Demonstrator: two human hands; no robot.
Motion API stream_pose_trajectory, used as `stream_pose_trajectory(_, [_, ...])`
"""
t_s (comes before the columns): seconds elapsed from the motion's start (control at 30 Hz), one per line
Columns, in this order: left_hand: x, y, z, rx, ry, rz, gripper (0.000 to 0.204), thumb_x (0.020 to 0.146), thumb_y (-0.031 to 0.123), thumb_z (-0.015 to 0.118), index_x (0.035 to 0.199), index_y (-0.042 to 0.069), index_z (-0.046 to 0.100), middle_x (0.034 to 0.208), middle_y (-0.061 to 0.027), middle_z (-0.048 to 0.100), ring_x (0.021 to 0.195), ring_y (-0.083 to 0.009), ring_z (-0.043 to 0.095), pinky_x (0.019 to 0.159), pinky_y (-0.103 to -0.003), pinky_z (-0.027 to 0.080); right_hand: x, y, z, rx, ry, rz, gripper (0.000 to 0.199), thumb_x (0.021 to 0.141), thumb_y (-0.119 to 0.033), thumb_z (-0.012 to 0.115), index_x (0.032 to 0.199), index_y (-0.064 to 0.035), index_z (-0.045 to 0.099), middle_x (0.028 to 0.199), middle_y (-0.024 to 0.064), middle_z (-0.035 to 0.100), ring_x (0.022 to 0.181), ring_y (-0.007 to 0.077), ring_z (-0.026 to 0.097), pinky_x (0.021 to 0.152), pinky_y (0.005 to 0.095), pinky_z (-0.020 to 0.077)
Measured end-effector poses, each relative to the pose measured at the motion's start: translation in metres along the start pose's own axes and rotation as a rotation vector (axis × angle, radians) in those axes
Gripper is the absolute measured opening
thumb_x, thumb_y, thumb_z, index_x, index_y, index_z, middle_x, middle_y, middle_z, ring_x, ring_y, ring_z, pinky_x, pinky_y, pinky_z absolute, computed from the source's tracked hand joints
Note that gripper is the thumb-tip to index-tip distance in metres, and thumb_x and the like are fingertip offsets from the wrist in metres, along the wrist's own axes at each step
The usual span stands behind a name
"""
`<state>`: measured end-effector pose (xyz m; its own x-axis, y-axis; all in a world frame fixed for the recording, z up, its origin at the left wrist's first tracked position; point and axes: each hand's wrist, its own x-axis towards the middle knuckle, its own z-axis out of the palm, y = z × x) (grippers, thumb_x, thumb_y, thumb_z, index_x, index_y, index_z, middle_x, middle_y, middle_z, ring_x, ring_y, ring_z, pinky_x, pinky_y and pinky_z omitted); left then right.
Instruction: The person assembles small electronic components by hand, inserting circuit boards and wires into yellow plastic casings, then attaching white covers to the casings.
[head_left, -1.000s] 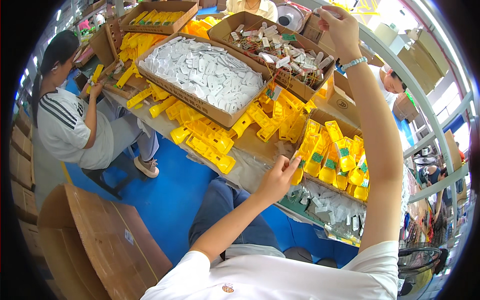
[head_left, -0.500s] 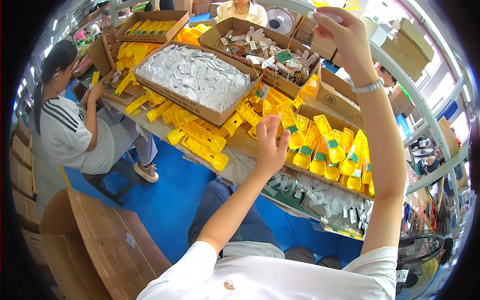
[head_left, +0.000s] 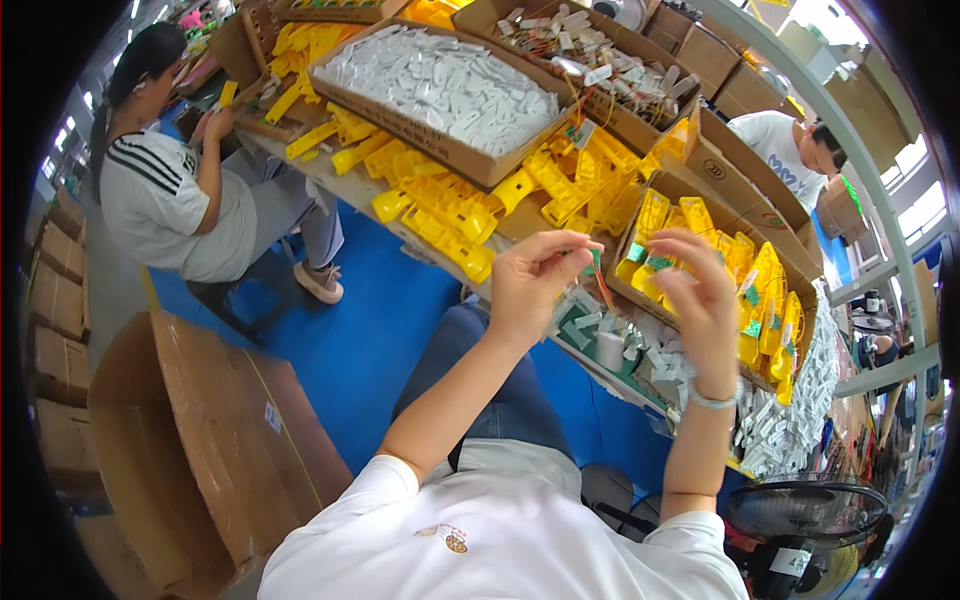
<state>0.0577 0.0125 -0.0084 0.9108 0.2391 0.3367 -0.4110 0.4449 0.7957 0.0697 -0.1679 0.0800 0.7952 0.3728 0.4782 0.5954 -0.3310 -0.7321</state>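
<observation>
My left hand (head_left: pixel 535 290) is closed in a pinch on a small green circuit board (head_left: pixel 597 262) with thin red wires hanging below it. The board is mostly hidden by the fingertips. To the right, my right hand (head_left: pixel 706 310) hovers before the cardboard box of yellow plastic housings (head_left: pixel 768 290). Its fingers are slightly blurred, curved and apart, and I see nothing between them. Several housings in that box carry green boards. Below and between my hands lie small white plastic parts (head_left: pixel 668 365) on the green work surface.
A shallow box of white plastic pieces (head_left: pixel 440 85) and a box of wired white parts (head_left: pixel 600 75) stand farther back. Loose yellow housings (head_left: pixel 440 215) cover the bench's left. A co-worker (head_left: pixel 175 190) sits left, another person (head_left: pixel 785 150) far right. A large carton (head_left: pixel 235 430) stands lower left, a fan (head_left: pixel 810 520) lower right.
My right hand has come down from high up, where it held a small whitish thing that I no longer see. My left hand now pinches the circuit board. The view has shifted.
</observation>
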Motion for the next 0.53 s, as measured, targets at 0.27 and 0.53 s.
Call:
stream_pose_trajectory(0.27, [-0.014, -0.018, -0.029, 0.496, -0.148, 0.311, 0.02, 0.09, 0.012, 0.064, 0.105, -0.001, 0.066, 0.11, -0.014, 0.063, 0.086, -0.0176, 0.065, 0.072, -0.028, 0.053, -0.035, 0.047, 0.086, 0.81, 0.123, 0.4, 0.021, 0.087, 0.002, 0.063, 0.107, 0.0054, 0.06, 0.087, 0.0082, 0.065, 0.075, 0.0131, 0.062, 0.068, 0.0258, 0.0523])
stream_pose_trajectory(0.53, [0.089, -0.064, -0.038, 2.111, -0.175, 0.308, 0.04, 0.097, 0.027, 0.053, 0.13, 0.006, 0.052, 0.141, -0.0159, 0.045, 0.128, -0.0362, 0.043, 0.101, -0.049, 0.038, -0.046, 0.068, 0.069, 0.924, 0.382, 0.444, 0.017, 0.086, 0.004, 0.062, 0.103, 0.0059, 0.063, 0.089, 0.0092, 0.066, 0.071, 0.0147, 0.061, 0.064, 0.0259, 0.0517])
